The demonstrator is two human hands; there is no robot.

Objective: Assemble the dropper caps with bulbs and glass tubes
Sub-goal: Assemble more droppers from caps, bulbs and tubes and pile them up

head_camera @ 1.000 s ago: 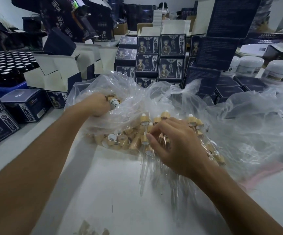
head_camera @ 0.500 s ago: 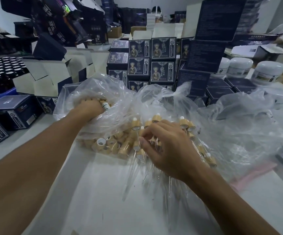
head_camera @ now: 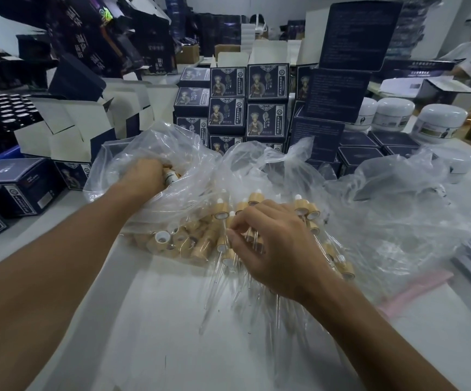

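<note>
Left hand (head_camera: pixel 144 176) gripping a cap inside plastic bag (head_camera: pixel 189 153), right hand (head_camera: pixel 273 246) pinching droppers (head_camera: pixel 228 258), boxes (head_camera: pixel 245 103) behind.

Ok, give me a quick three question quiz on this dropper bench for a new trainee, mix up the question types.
1. True or false: the left hand is inside the clear plastic bag.
2. Multiple choice: the right hand rests on A) a stack of dark boxes, B) a pile of assembled droppers with glass tubes, C) a white jar.
3. Fill in: the loose bamboo-coloured caps lie to the ____ of the right hand.

Key: 1 true; 2 B; 3 left.
</note>
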